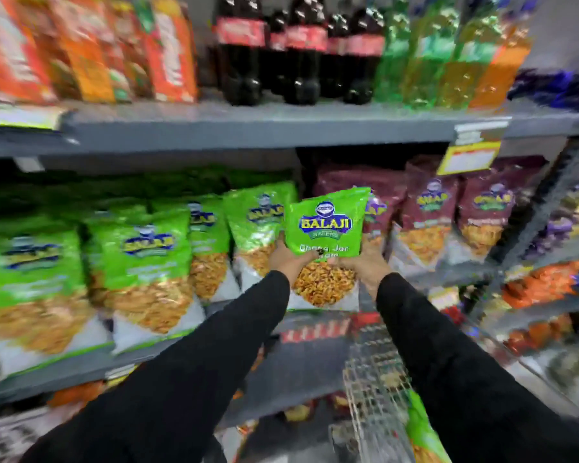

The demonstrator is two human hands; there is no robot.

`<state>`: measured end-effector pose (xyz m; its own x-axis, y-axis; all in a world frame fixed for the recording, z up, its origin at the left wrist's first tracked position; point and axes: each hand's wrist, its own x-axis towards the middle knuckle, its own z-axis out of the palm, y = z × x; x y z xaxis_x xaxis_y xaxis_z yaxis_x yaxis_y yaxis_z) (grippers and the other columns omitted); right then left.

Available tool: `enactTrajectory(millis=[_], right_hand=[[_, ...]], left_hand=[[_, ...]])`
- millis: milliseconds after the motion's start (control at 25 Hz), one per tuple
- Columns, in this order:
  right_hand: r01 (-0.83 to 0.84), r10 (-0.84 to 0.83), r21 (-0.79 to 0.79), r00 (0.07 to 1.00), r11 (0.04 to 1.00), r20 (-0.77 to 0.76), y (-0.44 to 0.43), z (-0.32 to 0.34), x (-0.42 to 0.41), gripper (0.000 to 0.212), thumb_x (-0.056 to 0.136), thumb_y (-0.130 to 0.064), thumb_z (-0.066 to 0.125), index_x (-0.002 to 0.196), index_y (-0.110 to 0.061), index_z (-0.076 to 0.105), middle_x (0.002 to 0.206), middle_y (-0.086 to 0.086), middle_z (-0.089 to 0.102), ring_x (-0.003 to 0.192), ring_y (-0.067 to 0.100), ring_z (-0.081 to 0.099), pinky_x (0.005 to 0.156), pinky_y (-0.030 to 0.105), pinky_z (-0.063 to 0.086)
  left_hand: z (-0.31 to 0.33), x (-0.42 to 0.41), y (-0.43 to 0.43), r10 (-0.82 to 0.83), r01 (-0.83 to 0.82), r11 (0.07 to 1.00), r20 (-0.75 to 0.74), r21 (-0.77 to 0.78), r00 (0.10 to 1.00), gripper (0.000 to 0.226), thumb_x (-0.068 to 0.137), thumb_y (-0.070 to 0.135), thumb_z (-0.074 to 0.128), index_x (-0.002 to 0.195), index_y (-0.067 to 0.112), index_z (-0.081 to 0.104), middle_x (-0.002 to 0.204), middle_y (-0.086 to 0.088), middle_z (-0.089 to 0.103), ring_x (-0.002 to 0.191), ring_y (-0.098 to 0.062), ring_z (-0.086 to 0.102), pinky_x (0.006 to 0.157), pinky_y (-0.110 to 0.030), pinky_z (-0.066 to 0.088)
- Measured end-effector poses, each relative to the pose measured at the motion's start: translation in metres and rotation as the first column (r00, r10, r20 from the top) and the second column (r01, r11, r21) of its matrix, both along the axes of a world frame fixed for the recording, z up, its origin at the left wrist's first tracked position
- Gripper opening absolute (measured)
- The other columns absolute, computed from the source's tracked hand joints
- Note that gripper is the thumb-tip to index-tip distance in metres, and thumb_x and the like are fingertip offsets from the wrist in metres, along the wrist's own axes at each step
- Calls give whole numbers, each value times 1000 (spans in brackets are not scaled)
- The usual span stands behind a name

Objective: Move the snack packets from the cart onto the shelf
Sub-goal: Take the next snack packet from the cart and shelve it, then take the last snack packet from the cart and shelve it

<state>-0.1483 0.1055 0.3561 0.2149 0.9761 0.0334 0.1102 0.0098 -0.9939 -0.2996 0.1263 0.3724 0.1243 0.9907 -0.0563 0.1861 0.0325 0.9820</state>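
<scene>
Hands (290, 259) (368, 265) grip green packet (325, 228); cart (375, 379) holds another.

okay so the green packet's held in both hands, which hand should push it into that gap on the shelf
Probably the left hand. It grips the green Balaji snack packet on the side beside the row of green packets where it belongs; the right hand sits toward the maroon packets.
</scene>
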Motion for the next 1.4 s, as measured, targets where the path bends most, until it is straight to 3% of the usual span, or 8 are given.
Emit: enactTrajectory(millis=[160, 320, 440, 600, 880, 1040, 1200, 1400], right_hand=[[-139, 139, -25, 990, 990, -15, 35, 1, -83, 57, 65, 17, 68, 117, -2, 51, 109, 16, 61, 98, 23, 57, 76, 26, 52], [-176, 187, -117, 978, 977, 93, 54, -14, -114, 67, 64, 3, 77, 123, -1, 46, 121, 10, 55, 114, 22, 50, 107, 44, 39], [-181, 203, -149, 967, 972, 153, 67, -25, -118, 95, 57, -16, 85, 136, -5, 35, 137, 7, 46, 129, 26, 41, 112, 50, 31], [-165, 197, -176, 963, 970, 184, 66, -19, -121, 84, 67, -8, 78, 137, -3, 31, 140, 15, 44, 133, 30, 37, 114, 43, 27], [-72, 80, -85, 992, 994, 97, 65, -19, -119, 70, 69, -1, 75, 128, -5, 37, 105, 3, 46, 105, 20, 47, 87, 31, 42], [34, -37, -79, 999, 996, -39, 55, -19, -82, 58, 72, -3, 73, 121, -7, 42, 99, 12, 52, 93, 21, 51, 71, 28, 48], [198, -206, -119, 977, 973, -62, 23, -26, 8, 35, 80, -1, 64, 105, -15, 44, 77, 3, 49, 72, 15, 50, 60, 25, 44], [366, -373, -226, 928, 903, 10, -45, -81, 130, 32, 82, -12, 65, 111, -7, 52, 78, 4, 54, 66, 17, 54, 59, 23, 47]], left_hand=[[-7, -81, 17, 182, -182, 983, -35, 4, 983, 86, 78, 15, 73, 145, 5, 21, 151, -15, 33, 138, -28, 34, 114, -36, 30], [-25, -111, 26, 255, -259, 965, -82, -40, 963, 87, 76, 14, 75, 145, 4, 23, 150, -17, 34, 138, -30, 34, 115, -39, 29], [-33, -111, 34, 275, -280, 957, -69, -81, 959, 91, 78, 16, 73, 148, 7, 15, 156, -14, 23, 143, -29, 24, 117, -41, 23], [-36, -110, 39, 293, -302, 950, -116, -75, 949, 91, 80, 20, 71, 148, 8, 12, 156, -13, 22, 143, -29, 25, 116, -41, 25], [-35, -92, 30, 409, -369, 909, -246, 195, 878, 91, 80, 9, 69, 147, 4, 6, 155, -17, 16, 143, -30, 20, 116, -36, 25], [-44, -57, 23, 485, -324, 859, -425, 397, 764, 101, 80, 18, 68, 149, 9, -5, 158, -17, -6, 147, -32, -1, 119, -47, 11], [-58, 4, 7, 470, -194, 838, -493, 510, 732, 100, 75, 26, 69, 149, 8, 5, 159, -17, 0, 147, -35, 1, 117, -54, 9], [-92, 124, -37, 205, 108, 804, -442, 585, 873, 84, 77, 24, 62, 146, 9, 16, 157, -16, 13, 145, -30, 9, 116, -41, 7]])
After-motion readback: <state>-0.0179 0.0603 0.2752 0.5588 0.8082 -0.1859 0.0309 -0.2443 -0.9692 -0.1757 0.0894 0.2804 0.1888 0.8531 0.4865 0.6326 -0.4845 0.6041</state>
